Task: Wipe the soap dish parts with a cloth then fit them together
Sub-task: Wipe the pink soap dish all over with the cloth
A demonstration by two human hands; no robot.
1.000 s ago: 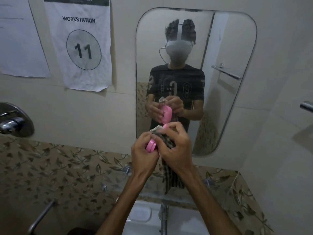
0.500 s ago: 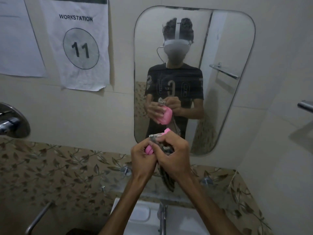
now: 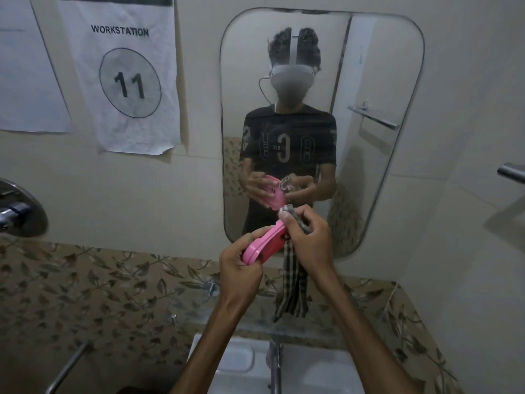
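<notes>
Above the basin (image 3: 312, 371), before the mirror (image 3: 397, 81), a pink dish part (image 3: 265, 244) is held tilted in mid-air, wiping apparently under way. Only this one part shows; whether others are already wiped cannot be told, and fitting them together looks yet to come. The left hand (image 3: 240, 270) curls around the part's lower end at about 7 o'clock; the right hand (image 3: 308, 237), at 3 o'clock, pinches a striped cloth (image 3: 292, 285) against its upper end, the cloth's tail hanging toward 6 o'clock over the leaf-patterned tiles (image 3: 113, 285).
</notes>
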